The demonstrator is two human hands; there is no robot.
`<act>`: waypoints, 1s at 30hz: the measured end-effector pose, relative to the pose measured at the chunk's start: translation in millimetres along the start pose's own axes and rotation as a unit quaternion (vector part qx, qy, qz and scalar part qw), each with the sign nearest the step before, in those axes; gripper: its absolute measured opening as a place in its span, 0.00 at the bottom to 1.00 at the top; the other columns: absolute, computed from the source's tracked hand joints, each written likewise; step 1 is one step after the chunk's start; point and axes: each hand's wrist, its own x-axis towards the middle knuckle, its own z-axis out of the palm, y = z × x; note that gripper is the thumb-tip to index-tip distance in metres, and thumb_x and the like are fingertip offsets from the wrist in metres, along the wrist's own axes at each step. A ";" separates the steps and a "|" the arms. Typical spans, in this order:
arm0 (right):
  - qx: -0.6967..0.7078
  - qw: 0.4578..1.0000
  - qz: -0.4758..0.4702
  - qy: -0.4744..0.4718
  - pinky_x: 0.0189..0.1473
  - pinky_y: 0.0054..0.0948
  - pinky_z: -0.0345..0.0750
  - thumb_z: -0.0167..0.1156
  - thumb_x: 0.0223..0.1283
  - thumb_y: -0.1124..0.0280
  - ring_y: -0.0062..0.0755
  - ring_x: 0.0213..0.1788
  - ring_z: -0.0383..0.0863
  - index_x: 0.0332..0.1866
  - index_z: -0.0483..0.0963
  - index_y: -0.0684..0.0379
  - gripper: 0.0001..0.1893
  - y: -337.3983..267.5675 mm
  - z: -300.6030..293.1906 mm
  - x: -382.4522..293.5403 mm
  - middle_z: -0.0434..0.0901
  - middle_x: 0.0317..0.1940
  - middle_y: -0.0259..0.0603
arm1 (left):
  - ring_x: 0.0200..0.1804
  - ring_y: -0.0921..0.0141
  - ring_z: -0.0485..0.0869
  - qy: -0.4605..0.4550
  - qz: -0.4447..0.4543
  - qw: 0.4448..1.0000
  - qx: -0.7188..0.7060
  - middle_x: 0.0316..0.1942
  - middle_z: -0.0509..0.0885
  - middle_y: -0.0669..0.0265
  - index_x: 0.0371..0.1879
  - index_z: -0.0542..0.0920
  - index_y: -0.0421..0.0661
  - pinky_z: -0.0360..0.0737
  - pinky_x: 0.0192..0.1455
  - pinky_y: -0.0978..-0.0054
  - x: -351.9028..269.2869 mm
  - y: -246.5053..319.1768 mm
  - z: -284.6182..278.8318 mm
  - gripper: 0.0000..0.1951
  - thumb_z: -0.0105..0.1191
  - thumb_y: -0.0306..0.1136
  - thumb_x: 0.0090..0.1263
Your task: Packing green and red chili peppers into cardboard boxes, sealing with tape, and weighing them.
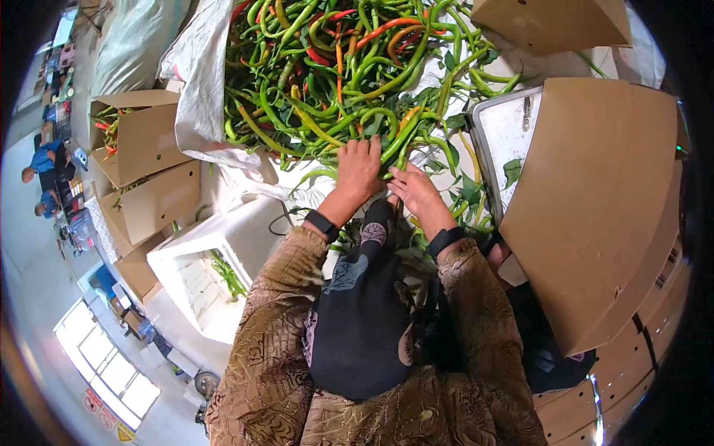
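Note:
A heap of long chili peppers (312,72), mostly green with some red and orange ones, lies before me on opened white woven sacking (203,95). My left hand (360,167) rests palm down at the heap's near edge, its fingertips among the peppers; whether it grips one is hidden. Close beside it, my right hand (415,189) has its thumb and fingers around the end of a green chili pepper (403,161). Loose leaves and peppers lie around both wrists, each of which wears a dark band.
On my left stand a white foam box (223,240) with green peppers inside and cardboard boxes (159,139) holding peppers. To the right are a large cardboard box (591,212) and a metal-rimmed white tray (510,139). Two people (47,161) are far off at left.

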 end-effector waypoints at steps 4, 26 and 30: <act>-0.049 0.998 0.014 -0.044 0.67 0.38 0.62 0.62 0.63 0.67 0.40 0.71 0.60 0.72 0.59 0.63 0.34 -8.4 -16.9 5.9 0.64 0.68 0.45 | 0.49 0.55 0.78 0.013 -0.052 0.998 -0.045 0.47 0.80 0.55 0.62 0.70 0.41 0.72 0.49 0.59 0.8 10.9 -2.1 0.45 0.76 0.39 0.41; -0.290 0.857 -0.421 0.061 0.51 0.29 0.77 0.62 0.61 0.68 0.28 0.45 0.81 0.50 0.78 0.61 0.14 -118.7 50.2 -173.4 0.82 0.45 0.40 | 0.44 0.70 0.84 0.140 -0.036 0.644 -0.751 0.46 0.83 0.61 0.57 0.73 0.36 0.83 0.50 0.70 -24.0 9.2 -249.5 0.28 0.65 0.29 0.56; -0.228 0.792 -0.562 0.068 0.42 0.22 0.77 0.62 0.62 0.71 0.22 0.38 0.80 0.45 0.79 0.63 0.09 -146.6 80.1 -252.0 0.82 0.38 0.38 | 0.45 0.72 0.82 0.080 0.004 0.696 -0.714 0.47 0.83 0.64 0.59 0.73 0.37 0.81 0.49 0.71 -47.3 49.1 -291.8 0.31 0.67 0.32 0.54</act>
